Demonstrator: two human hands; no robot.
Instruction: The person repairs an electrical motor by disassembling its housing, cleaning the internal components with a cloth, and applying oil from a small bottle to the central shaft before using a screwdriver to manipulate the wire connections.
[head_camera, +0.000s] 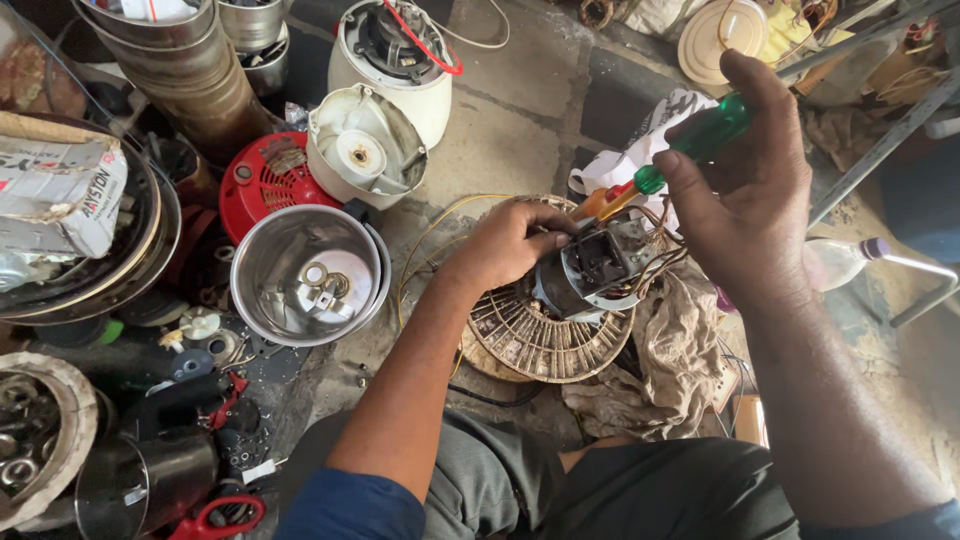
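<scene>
Unscrewing stage: left hand (515, 240) clamps the motor (590, 275); right hand (745, 190) pinches the screwdriver (690, 145); next, seat the tip squarely.

A translucent green handle with an orange-red collar is seen on the screwdriver (690, 150), and yellow and brown wires (655, 250) are wound around the grey-and-black motor (595, 270). A ribbed beige grille (540, 335) is seen underneath. To the left, a shiny silver steel jar (305, 275), a red slotted cover (262, 185) and an off-white housing (365, 150) are shown.

screwdriver (690, 150) tip hidden, perhaps inside the motor (595, 270).
</scene>
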